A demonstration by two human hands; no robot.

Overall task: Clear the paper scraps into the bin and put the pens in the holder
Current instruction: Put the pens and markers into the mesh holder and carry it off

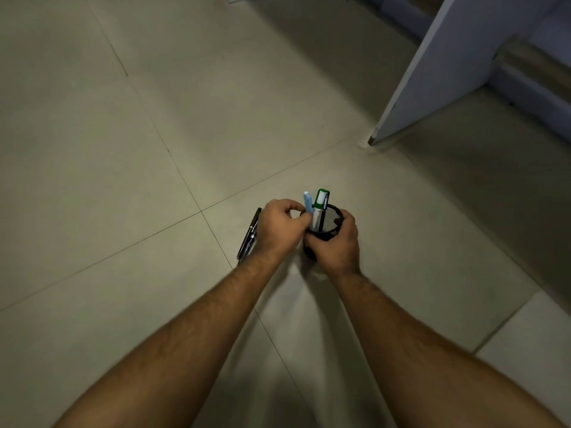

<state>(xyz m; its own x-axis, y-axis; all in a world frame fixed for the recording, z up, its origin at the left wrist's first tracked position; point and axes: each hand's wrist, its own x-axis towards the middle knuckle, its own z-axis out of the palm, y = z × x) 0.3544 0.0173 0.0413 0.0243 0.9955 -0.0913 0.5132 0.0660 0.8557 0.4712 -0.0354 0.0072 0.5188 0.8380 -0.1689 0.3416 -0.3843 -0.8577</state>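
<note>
Your right hand (335, 242) wraps closed around the black mesh holder (330, 219), while your left hand (278, 230) pinches the light blue pen (307, 206) at its rim, beside the green marker (320, 202) standing inside. Dark pens (248, 237) lie on the tiled floor (123, 180) just left of your left hand.

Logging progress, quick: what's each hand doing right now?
Left hand: fingers closed on the light blue pen.
Right hand: closed around the black mesh holder.

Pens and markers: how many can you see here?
4, perhaps more. A green marker, a light blue pen and a thin dark pen stand in the black mesh holder. Dark pens, seemingly more than one, lie behind the left hand.
</note>
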